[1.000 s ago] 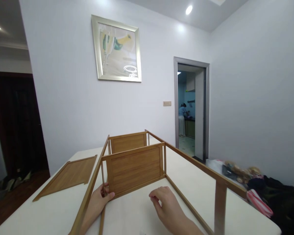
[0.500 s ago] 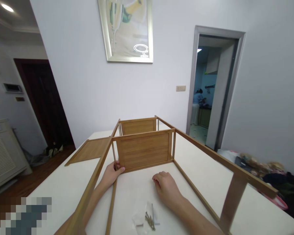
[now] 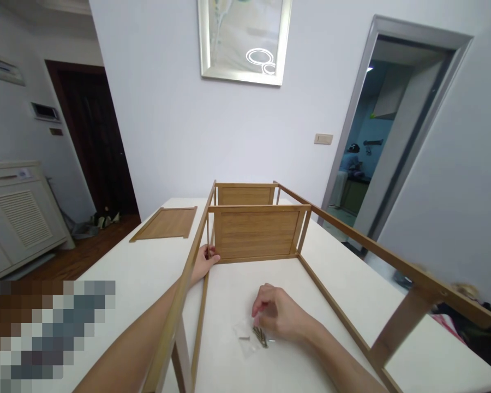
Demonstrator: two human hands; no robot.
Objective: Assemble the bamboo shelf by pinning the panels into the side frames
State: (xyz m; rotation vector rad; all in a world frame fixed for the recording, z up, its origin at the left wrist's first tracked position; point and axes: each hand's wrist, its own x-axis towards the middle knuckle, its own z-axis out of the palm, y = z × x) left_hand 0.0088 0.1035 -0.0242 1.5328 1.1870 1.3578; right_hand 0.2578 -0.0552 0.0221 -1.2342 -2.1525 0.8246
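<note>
A wooden shelf frame (image 3: 265,208) lies on its side on the white table, with a panel (image 3: 259,232) fixed across its middle. At the lower left corner of that panel, my left hand (image 3: 205,263) is closed around the frame; its fingertips are partly hidden behind the wood. My right hand (image 3: 280,312) is inside the frame, just over several screws (image 3: 260,336) on a clear plastic bag (image 3: 245,341). Its fingers are bent, with a gap between them and the thumb, and nothing shows in them. Whether they touch the screws I cannot tell.
A loose wooden panel (image 3: 166,222) lies flat on the table (image 3: 147,273) to the left. The frame's long rail (image 3: 347,232) and near crosspiece (image 3: 405,316) stand beside my right arm. Beyond a doorway (image 3: 358,142), a person (image 3: 349,164) stands in another room.
My right hand has moved down and nearer to me, over the screws, with its fingers reaching toward them. My left hand stays at the panel's corner. The camera view has shifted.
</note>
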